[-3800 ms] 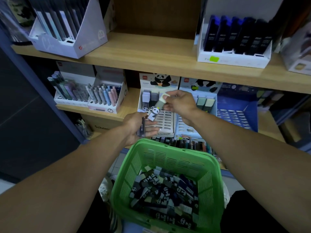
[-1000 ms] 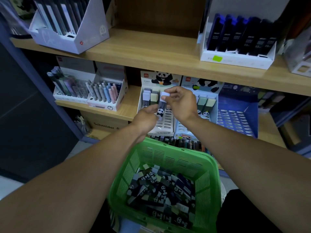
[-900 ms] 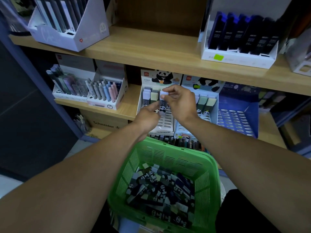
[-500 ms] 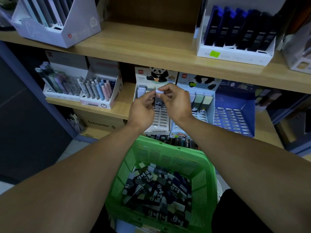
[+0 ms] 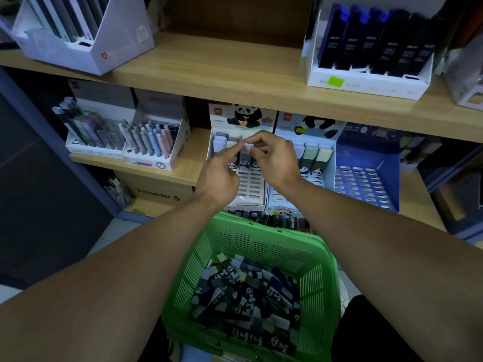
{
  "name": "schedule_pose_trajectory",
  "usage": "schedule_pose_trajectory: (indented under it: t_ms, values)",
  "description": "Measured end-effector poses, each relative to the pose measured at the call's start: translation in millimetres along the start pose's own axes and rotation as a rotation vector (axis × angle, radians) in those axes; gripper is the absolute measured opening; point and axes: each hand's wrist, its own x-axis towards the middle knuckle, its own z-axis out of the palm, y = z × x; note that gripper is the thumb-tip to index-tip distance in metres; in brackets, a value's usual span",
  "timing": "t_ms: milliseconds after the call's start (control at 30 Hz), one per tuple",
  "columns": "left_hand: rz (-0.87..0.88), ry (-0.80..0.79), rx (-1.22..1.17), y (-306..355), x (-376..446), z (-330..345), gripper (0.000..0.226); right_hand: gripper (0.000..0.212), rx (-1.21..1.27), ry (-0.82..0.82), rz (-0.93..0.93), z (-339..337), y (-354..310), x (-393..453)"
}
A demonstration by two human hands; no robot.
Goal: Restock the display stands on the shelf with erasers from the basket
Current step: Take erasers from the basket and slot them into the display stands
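A green plastic basket (image 5: 324,267) below me holds several panda-print erasers (image 5: 245,296). On the middle shelf stand two white panda display stands, the left one (image 5: 251,189) and the right one (image 5: 313,178), each with a few erasers in its top row. My right hand (image 5: 274,158) pinches the pale top of an eraser (image 5: 245,159) standing upright in the left stand's top row. My left hand (image 5: 218,176) is just left of it, index finger stretched out to the eraser's top, other fingers curled, holding nothing that I can see.
A blue slotted stand (image 5: 366,184) sits right of the panda stands. Pen displays (image 5: 146,145) fill the shelf's left part. The upper wooden shelf (image 5: 230,74) overhangs, carrying a white box (image 5: 86,35) and a box of dark refill packs (image 5: 371,53). A Schneider carton (image 5: 156,195) stands lower left.
The right hand has carried the eraser up into the left stand's top row and set it upright. The left hand rose beside it, its index finger now at the eraser's top.
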Motion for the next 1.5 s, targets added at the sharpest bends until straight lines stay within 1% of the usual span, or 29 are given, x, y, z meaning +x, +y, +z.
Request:
schedule_pose_trajectory:
  t_ms: [167,333,367,567,800,933,1067,1333,1433,1500]
  values:
    - [0.015,-0.048,0.031,-2,-1,0,0.080,0.016,-0.007,0.019,0.021,-4,1,0]
    - [0.048,-0.119,0.092,-4,1,2,0.083,0.003,-0.008,0.034,0.084,-3,1,4]
    - [0.052,-0.129,0.104,-4,2,2,0.083,0.003,-0.012,0.038,0.089,-3,0,5]
    - [0.034,-0.180,0.144,-4,5,1,0.086,0.012,-0.038,0.052,0.078,0,-1,7]
    - [0.010,-0.228,0.193,-5,8,1,0.092,0.012,-0.047,0.049,0.105,2,-1,11]
    - [0.022,-0.217,0.264,-6,7,2,0.096,0.013,-0.061,0.048,0.106,1,0,11]
    - [0.015,-0.228,0.267,-4,8,3,0.095,0.010,-0.080,0.019,0.113,0,2,10]
    - [0.005,-0.258,0.269,-1,8,5,0.090,0.017,-0.132,0.002,0.076,-2,0,8]
    - [-0.004,-0.259,0.286,-1,4,3,0.091,0.023,-0.176,-0.005,0.005,-6,-5,-1]
    - [-0.002,-0.244,0.320,0,-2,0,0.091,0.022,-0.241,-0.017,-0.059,-10,-8,-8]
